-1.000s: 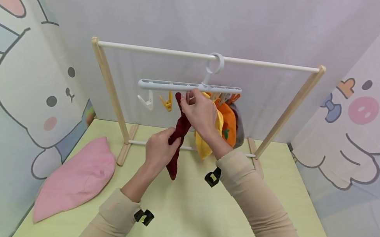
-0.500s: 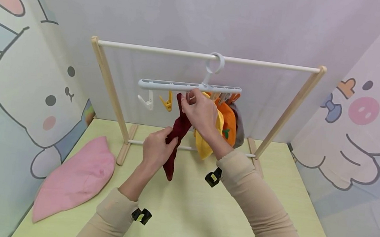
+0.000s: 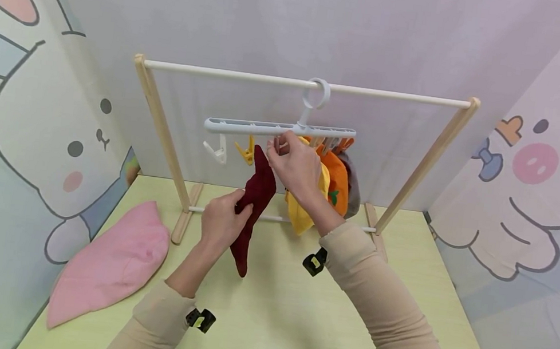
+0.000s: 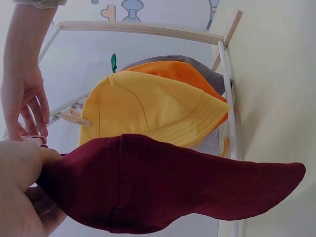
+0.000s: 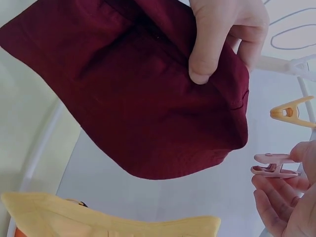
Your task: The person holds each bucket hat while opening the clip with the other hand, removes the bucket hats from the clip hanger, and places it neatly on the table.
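Observation:
A dark red bucket hat hangs in my left hand, pinched by its folded edge between thumb and fingers. Its narrow side profile faces the head view; the broad crown and brim show in the right wrist view. Below the light blue hanger, my right hand pinches a pink clothespin between thumb and fingers. A gap separates the clothespin from the hat in the right wrist view. The hand covers most of it in the head view.
Yellow, orange and grey hats hang from clips on the hanger's right half. A white clip and a yellow clip hang at its left. The rack spans the table; a pink hat lies left.
My left hand has drawn the dark red hat to the left and down, away from the right hand, and the hat has turned to show more of its side. The right hand stays in place.

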